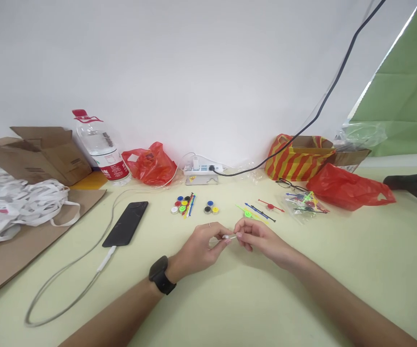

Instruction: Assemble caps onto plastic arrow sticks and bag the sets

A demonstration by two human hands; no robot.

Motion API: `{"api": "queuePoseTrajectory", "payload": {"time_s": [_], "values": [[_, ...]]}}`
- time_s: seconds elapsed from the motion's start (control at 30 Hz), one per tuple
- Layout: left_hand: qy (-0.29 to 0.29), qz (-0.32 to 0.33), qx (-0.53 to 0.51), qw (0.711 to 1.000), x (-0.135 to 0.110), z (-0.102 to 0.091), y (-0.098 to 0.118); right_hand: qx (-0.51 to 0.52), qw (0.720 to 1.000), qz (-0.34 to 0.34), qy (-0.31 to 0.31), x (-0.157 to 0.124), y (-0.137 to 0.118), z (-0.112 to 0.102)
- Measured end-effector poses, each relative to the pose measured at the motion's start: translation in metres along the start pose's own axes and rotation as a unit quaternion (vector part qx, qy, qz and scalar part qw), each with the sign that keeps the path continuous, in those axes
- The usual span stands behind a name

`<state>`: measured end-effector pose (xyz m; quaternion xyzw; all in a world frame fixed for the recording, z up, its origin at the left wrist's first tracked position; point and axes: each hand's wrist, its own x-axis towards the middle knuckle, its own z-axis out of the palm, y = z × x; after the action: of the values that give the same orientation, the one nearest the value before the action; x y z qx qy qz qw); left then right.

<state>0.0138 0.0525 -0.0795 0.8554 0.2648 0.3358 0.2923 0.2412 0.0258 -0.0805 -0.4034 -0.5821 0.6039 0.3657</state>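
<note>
My left hand (pixel 200 246), with a black watch on its wrist, pinches a small white round piece (pixel 225 236) between thumb and fingers. My right hand (pixel 258 237) is closed on the other end of a thin white stick (pixel 233 236) that meets the round piece; its tip is hidden by the fingers. Beyond my left hand lie several coloured round pieces (pixel 181 203) and a few coloured plastic arrows (pixel 190 206). Further right is a group of three round pieces (pixel 210 204). Past my right hand are a red arrow with a round centre (pixel 270 206), a green one (pixel 248 214) and blue and black arrows (pixel 259 211).
A black phone (pixel 127 225) on a charging cable (pixel 63 264) lies left. White straps (pixel 16 207) cover cardboard (pixel 60 219). Along the wall stand a box (pixel 54 156), a bottle (pixel 103 154), a power strip (pixel 203 168) and a striped bag (pixel 295 159). A clear bag of arrows (pixel 304 206) sits right.
</note>
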Motion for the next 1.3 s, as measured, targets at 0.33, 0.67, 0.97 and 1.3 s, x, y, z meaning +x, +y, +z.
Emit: {"api": "queuePoseTrajectory", "payload": {"time_s": [0.33, 0.67, 0.97, 1.3], "values": [[-0.023, -0.055, -0.091, 0.994, 0.000, 0.005, 0.001, 0.009, 0.999, -0.025, 0.021, 0.001, -0.005, -0.001], [-0.029, -0.143, -0.287, 0.947, 0.005, 0.005, -0.001, 0.001, 0.999, -0.022, 0.044, 0.002, 0.000, -0.006], [0.034, -0.185, -0.318, 0.929, 0.010, 0.006, -0.010, -0.166, 0.948, -0.196, 0.187, -0.002, 0.008, -0.004], [0.082, -0.193, -0.353, 0.912, 0.012, 0.004, -0.012, -0.101, 0.987, -0.125, 0.028, -0.002, 0.014, -0.004]]}}
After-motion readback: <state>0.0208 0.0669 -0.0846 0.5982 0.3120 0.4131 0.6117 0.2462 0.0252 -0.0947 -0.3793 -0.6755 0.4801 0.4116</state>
